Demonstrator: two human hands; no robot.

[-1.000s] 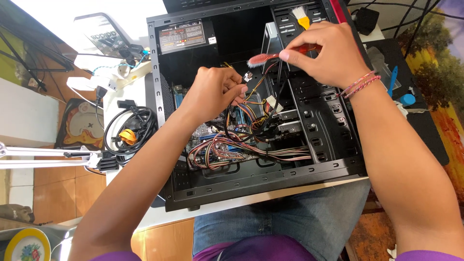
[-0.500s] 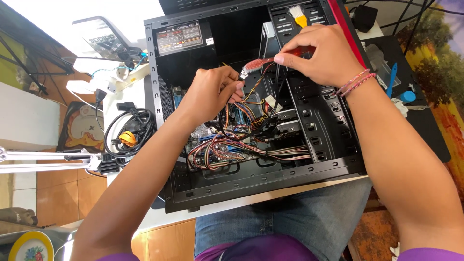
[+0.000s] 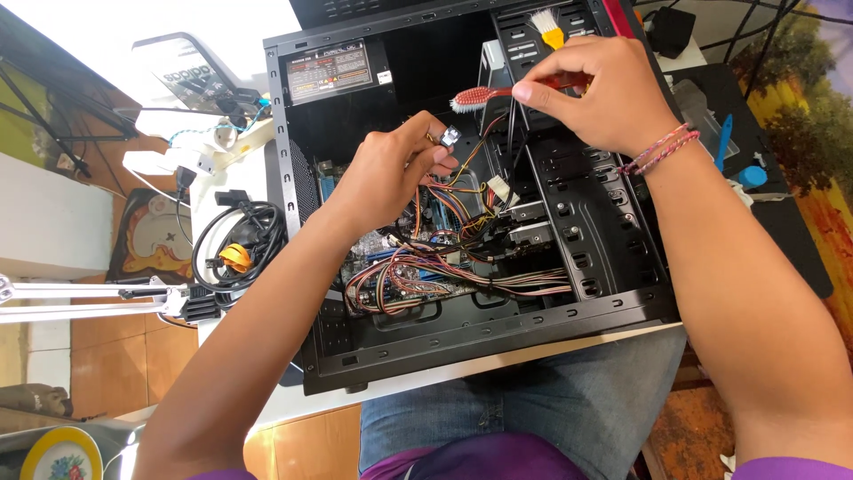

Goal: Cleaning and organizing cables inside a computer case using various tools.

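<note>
Right hand (image 3: 604,93) is pinching a red plastic toothbrush (image 3: 498,92) tight w/ fingertips, over the open black metal computer case (image 3: 498,338). Left hand (image 3: 391,173) is gripping a small silver connector (image 3: 450,136) btwn thumb & fingers, above the coloured cables (image 3: 444,267).

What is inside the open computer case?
Inside the case: a bundle of wires, power supply, drive bays. The left hand and wires cover much of the board.
</note>
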